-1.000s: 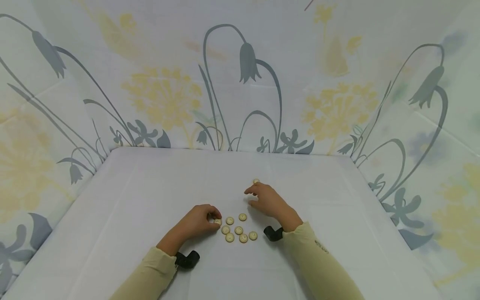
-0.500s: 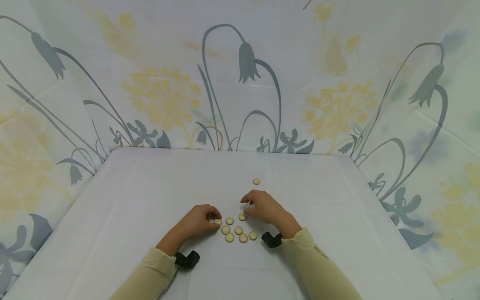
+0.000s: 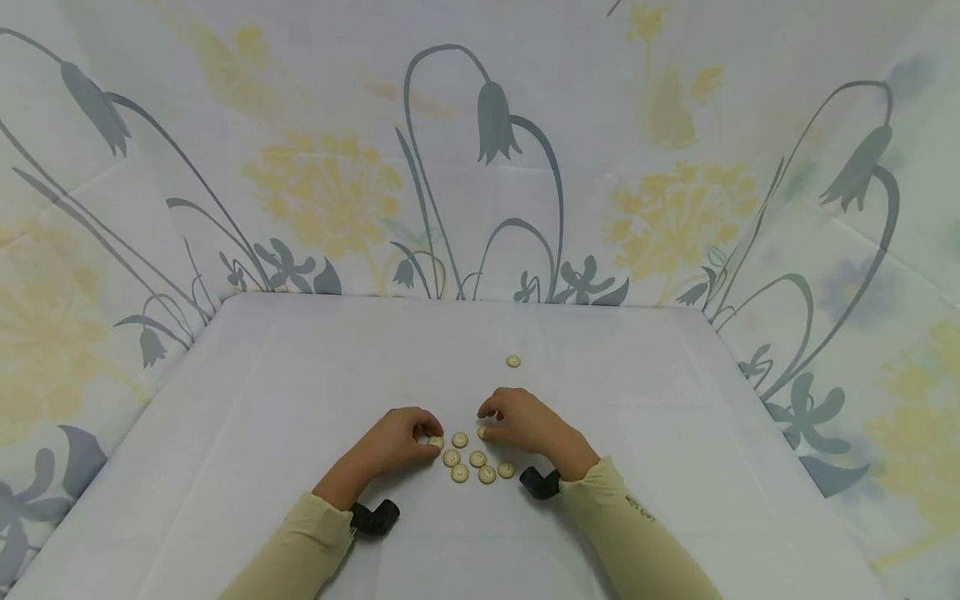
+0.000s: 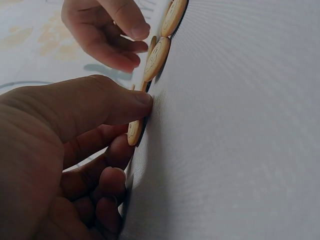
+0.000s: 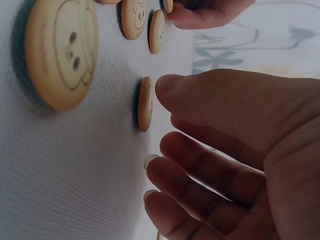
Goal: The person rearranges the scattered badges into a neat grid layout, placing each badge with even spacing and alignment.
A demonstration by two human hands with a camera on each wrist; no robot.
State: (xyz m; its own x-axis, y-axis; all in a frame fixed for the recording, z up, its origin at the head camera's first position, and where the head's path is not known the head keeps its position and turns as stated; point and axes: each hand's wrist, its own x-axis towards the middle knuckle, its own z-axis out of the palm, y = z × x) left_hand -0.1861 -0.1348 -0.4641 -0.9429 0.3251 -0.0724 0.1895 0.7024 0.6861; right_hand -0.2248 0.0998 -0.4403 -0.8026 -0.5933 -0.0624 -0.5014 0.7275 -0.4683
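Note:
At the left of a group of small round tan discs with printed faces, my left hand pinches one disc between thumb and fingers, down at the cloth. My right hand hovers over the group's far right side, fingers loosely bent and apart. Its thumb tip is right at another disc, which lies flat on the cloth; nothing is between the fingers. Between the hands lie several more discs, among them a middle disc and a near right disc.
A lone disc lies farther back, beyond my right hand. White cloth covers the table, and a flower-printed curtain rises behind it and at both sides. Each wrist wears a black camera.
My right hand has drawn back from near the lone far disc toward the group, its thumb now at the far right disc. The left hand has stayed in place on its disc.

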